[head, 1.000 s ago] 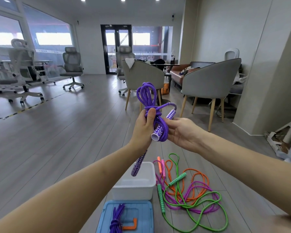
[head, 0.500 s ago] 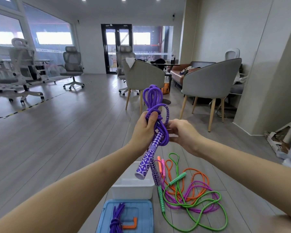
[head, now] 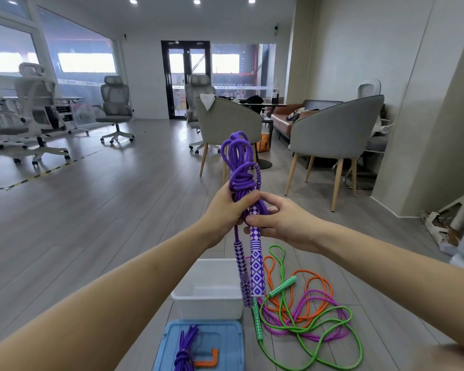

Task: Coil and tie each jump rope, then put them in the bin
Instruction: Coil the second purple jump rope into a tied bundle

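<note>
Office floor (head: 91,223) below; left hand (head: 225,207) gripped purple rope (head: 239,167), right hand (head: 281,223) pinched handle (head: 255,236); knot seemingly loose, needed cinching.

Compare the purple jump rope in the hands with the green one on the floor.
The purple jump rope is bundled and wrapped, gripped by the left hand and right hand, handles hanging down. The green jump rope sprawls loose on the floor, tangled with others. Both have patterned handles.

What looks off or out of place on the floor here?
One thing: a coiled purple rope lies on the blue lid, not in the white bin, whose visible part holds nothing. The green, orange and magenta ropes lie tangled and uncoiled beside the bin.
</note>
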